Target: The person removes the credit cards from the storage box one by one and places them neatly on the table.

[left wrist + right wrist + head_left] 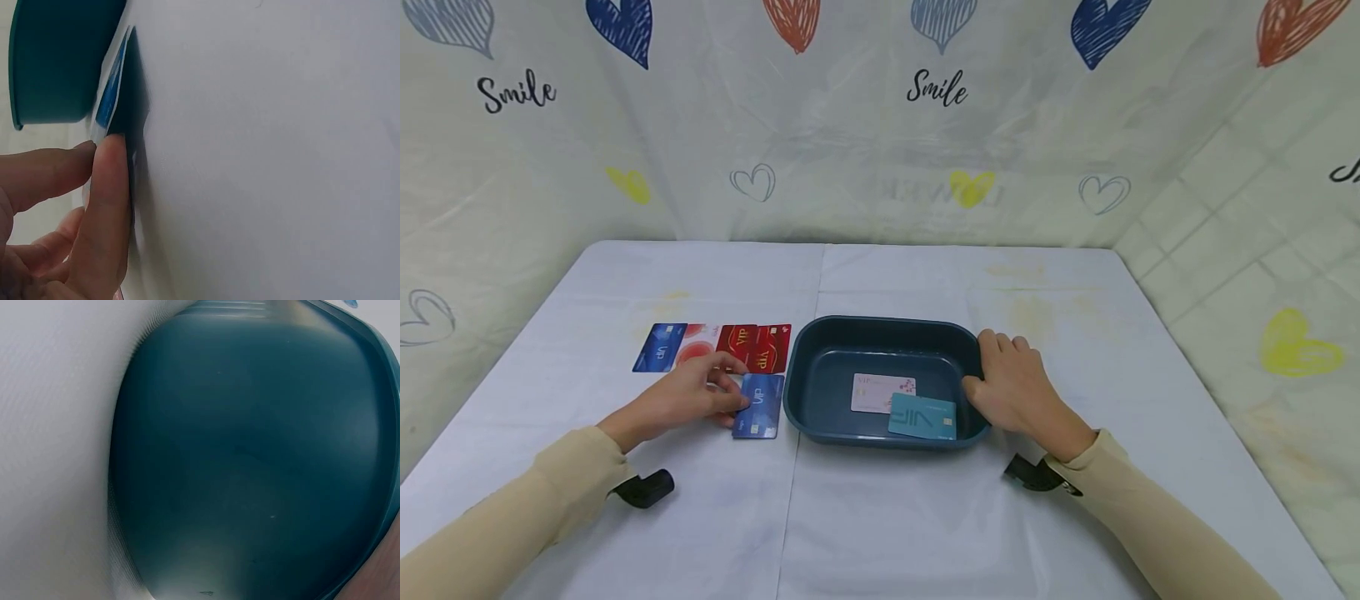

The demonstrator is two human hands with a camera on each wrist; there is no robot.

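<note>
Between thumb and fingers, my left hand (696, 387) pinches a blue VIP card (762, 410) at its left edge. The left wrist view shows the fingers close over the white cloth, with the card (111, 94) seen nearly edge-on and tilted. My right hand (1017, 387) grips the right end of a dark teal plastic basin (880, 322), thumb over the rim. Inside the basin lie a pale pink card (872, 392) and a teal card (922, 419) overlapping its corner. The basin's outer wall (250, 437) fills most of the right wrist view.
Left of the basin, a row of cards lies on the white-covered table (865, 533): a blue card (659, 348), a white-and-red card (697, 342) and two red cards (772, 348). A patterned curtain (850, 125) hangs behind the table's far edge.
</note>
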